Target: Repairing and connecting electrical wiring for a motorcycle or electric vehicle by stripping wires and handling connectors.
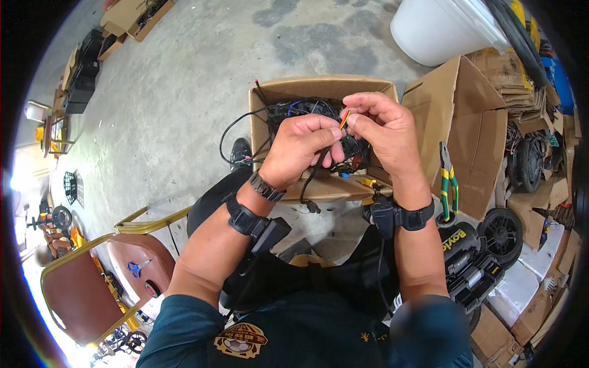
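Both my hands are over an open cardboard box [322, 86] full of tangled black cables [297, 107], with some blue and red parts. My left hand [300, 144] pinches a dark cable [321, 161] near exposed thin red, yellow and black wires [344, 122]. My right hand [383, 132] pinches those thin wires near their end, its fingers close to my left fingertips. The dark cable hangs down over the box's front edge to a black connector. Green-and-yellow pliers [453, 191] stand against another cardboard box [476, 138] to the right.
A brown padded chair [80, 288] at left holds scissors [138, 268]. A white bucket [429, 30] sits at upper right. Stacked cardboard [509, 76], black wheels [500, 236] and a black machine [466, 276] lie at right. More boxes [129, 18] are at upper left.
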The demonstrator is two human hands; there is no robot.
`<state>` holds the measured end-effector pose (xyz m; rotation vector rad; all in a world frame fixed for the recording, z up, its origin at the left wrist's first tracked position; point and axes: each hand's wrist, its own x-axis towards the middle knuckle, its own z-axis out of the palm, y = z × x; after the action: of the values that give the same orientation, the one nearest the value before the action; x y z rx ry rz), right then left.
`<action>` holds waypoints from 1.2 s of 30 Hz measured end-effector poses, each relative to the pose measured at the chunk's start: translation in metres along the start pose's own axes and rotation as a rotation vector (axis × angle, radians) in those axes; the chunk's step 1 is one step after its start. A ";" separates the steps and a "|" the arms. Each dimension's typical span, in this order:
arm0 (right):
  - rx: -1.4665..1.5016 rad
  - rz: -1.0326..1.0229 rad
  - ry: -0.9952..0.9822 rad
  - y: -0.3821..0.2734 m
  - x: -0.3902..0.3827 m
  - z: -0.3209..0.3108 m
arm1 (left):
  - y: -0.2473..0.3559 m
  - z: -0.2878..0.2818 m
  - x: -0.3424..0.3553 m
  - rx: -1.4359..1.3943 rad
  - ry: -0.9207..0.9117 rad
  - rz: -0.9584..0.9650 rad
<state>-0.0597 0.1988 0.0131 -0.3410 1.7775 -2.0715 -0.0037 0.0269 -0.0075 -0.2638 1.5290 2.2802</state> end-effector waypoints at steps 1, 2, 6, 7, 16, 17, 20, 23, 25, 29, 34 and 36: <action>-0.001 0.000 0.002 0.000 0.000 0.000 | 0.000 0.001 0.000 -0.001 -0.002 0.000; -0.025 -0.011 0.009 0.000 -0.001 -0.001 | 0.001 0.003 0.001 0.019 -0.007 0.009; -0.083 -0.036 0.039 0.004 -0.001 -0.002 | -0.007 0.005 0.002 0.048 0.023 0.072; -0.082 -0.036 0.038 0.004 -0.002 -0.002 | -0.008 0.005 0.002 0.049 0.023 0.072; -0.168 -0.118 0.090 0.006 -0.004 0.003 | -0.009 0.009 0.004 0.052 0.121 0.131; -0.168 -0.124 0.096 0.006 -0.004 0.004 | -0.011 0.007 0.005 0.022 0.131 0.130; -0.200 -0.151 0.105 0.004 -0.008 0.009 | -0.013 0.006 0.008 -0.029 0.159 0.130; -0.225 -0.149 0.098 -0.001 -0.015 0.019 | -0.012 0.003 0.006 -0.050 0.200 0.103; -0.227 -0.129 0.093 0.001 -0.014 0.018 | -0.010 0.003 0.007 -0.055 0.212 0.080; -0.068 -0.109 0.103 0.007 -0.007 0.001 | -0.006 -0.003 0.006 -0.098 0.097 0.070; 0.018 0.053 0.098 0.005 -0.002 -0.007 | -0.006 0.000 0.004 -0.106 0.041 0.064; 0.014 0.071 0.069 0.006 -0.003 -0.007 | -0.003 0.001 0.003 -0.090 0.019 0.042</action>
<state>-0.0592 0.2058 0.0067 -0.2011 1.7871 -2.0682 -0.0052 0.0297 -0.0107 -0.2816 1.4558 2.3892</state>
